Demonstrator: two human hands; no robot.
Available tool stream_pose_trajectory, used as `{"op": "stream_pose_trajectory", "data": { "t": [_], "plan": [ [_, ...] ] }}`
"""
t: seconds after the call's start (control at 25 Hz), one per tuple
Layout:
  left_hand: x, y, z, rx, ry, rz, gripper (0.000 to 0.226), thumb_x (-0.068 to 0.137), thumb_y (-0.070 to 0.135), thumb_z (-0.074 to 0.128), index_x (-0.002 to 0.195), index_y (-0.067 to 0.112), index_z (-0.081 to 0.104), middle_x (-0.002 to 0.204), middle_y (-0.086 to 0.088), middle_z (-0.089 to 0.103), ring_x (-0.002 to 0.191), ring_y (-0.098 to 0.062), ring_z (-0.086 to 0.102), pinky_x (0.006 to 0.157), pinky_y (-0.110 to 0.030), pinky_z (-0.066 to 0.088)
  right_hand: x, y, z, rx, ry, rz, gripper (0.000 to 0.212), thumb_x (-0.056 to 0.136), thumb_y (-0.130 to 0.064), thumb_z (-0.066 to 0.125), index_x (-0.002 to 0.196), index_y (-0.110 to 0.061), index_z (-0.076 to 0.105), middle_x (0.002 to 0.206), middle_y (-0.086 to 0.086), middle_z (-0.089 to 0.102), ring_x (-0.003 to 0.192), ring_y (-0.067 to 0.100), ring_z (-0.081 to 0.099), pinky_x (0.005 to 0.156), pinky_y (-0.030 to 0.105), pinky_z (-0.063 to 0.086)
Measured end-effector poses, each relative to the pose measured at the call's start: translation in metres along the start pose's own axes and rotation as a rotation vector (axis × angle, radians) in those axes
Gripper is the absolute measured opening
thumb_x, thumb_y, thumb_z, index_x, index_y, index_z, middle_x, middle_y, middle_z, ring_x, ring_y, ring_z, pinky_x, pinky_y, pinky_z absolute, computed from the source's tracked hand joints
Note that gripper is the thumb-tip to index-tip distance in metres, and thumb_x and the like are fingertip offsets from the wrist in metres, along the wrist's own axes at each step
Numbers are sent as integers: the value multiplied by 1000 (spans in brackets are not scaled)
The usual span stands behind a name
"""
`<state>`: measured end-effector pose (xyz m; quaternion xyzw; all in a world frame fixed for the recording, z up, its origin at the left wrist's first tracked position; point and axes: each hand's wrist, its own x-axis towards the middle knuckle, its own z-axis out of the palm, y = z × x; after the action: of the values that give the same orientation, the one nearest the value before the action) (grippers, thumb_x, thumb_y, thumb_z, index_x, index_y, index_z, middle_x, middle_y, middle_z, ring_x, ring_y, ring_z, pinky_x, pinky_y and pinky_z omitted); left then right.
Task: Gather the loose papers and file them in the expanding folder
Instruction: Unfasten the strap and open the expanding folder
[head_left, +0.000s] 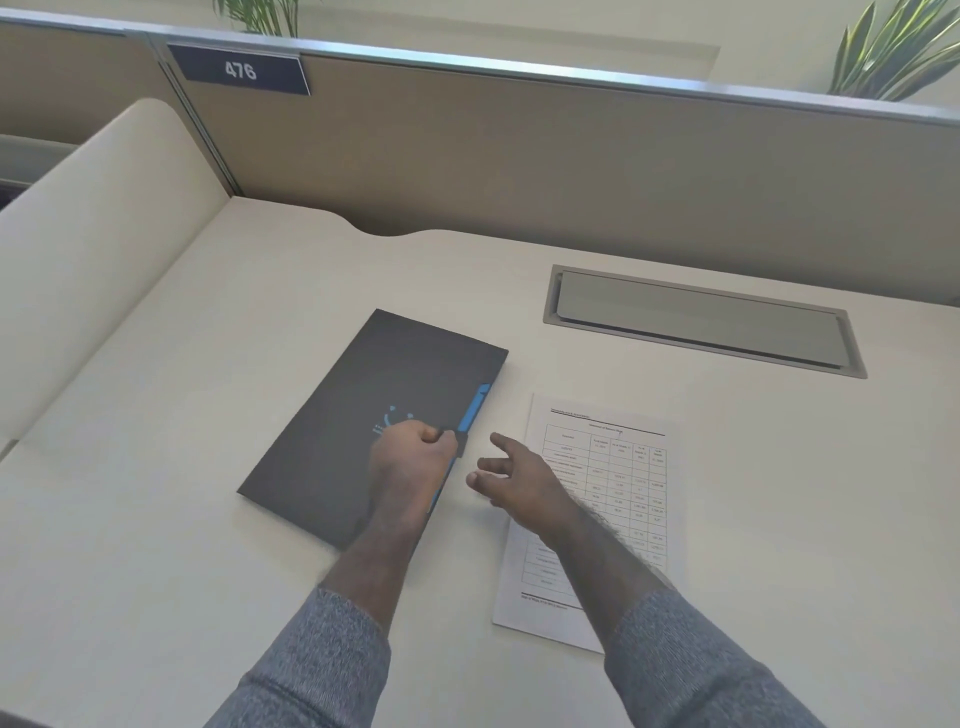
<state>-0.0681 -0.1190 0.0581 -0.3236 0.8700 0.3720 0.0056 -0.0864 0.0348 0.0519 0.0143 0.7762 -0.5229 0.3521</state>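
Observation:
A dark grey expanding folder (363, 410) with blue trim along its right edge lies closed and slanted on the cream desk (171, 519). My left hand (413, 454) rests on its lower right part, fingers pinched on the small closure tab at that edge. Just to the right, my right hand (511, 480) hovers with fingers spread and nothing in it, over the left edge of a stack of printed papers (618, 467) with a table on the top sheet. My right forearm covers the lower left of the papers.
A grey cable hatch (701, 319) is set into the desk behind the papers. A tan partition (519, 156) with a "476" sign (240, 70) walls off the back. A cream side panel (93, 249) rises at the left. Plants stand beyond the partition.

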Motion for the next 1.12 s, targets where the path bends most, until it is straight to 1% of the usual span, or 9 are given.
{"op": "stream_pose_trajectory", "data": {
  "t": [0.12,0.28,0.44,0.56,0.68,0.8,0.92,1.04,1.12],
  "plan": [
    [-15,8,5,-29,-35,-24,30,70,38,57,60,12,66,52,0,66,53,-17,63,50,-28,50,5,-3,14,57,62,51,80,81,-27,76,147,-6,35,126,10,67,114,24,64,98,45,51],
    [-28,17,7,-47,-44,-8,24,73,41,61,55,25,62,54,14,64,58,-4,62,51,-20,46,5,-2,22,205,90,38,29,81,-12,68,109,-15,68,94,17,74,78,20,67,77,38,60],
    [-39,23,14,-63,-109,134,23,74,55,57,71,33,64,71,18,68,73,-2,65,65,-24,52,4,-9,18,197,123,32,23,85,-7,63,106,-9,73,93,8,76,78,20,70,59,23,59],
    [-42,22,8,-164,-62,215,43,82,67,47,67,29,59,65,15,64,66,-3,62,59,-23,49,-2,-12,14,265,180,-4,23,94,-23,56,104,-10,73,94,10,77,82,25,75,59,25,59],
    [-27,10,-8,15,57,259,31,84,59,53,98,34,64,115,10,65,110,-14,57,90,-35,49,-5,-19,5,423,183,-20,26,101,-22,49,107,-5,67,102,19,74,86,33,75,65,33,63],
    [-14,6,-28,130,-136,122,77,70,72,60,134,31,51,155,0,34,141,-19,33,110,-44,36,-10,-35,-6,407,143,-115,22,100,-23,52,99,-11,70,98,12,76,85,30,75,70,37,63],
    [-14,12,-43,-18,-205,134,92,61,76,64,140,33,45,152,3,39,131,-14,45,102,-35,41,-20,-52,-11,426,101,-198,23,99,-19,53,84,-16,71,85,8,76,79,28,76,66,36,62],
    [-17,19,-57,-155,-226,151,74,63,70,67,129,38,55,135,10,57,104,-8,56,87,-29,46,-27,-65,-13,445,78,-263,23,100,-13,51,92,-8,73,84,14,77,71,27,76,59,31,60],
    [-15,22,-68,-250,-263,138,63,63,70,67,118,42,61,127,13,61,103,-4,59,87,-29,49,-31,-71,-17,434,85,-276,23,100,-11,50,100,-2,71,89,20,77,70,28,77,57,31,61]
  ]
}}
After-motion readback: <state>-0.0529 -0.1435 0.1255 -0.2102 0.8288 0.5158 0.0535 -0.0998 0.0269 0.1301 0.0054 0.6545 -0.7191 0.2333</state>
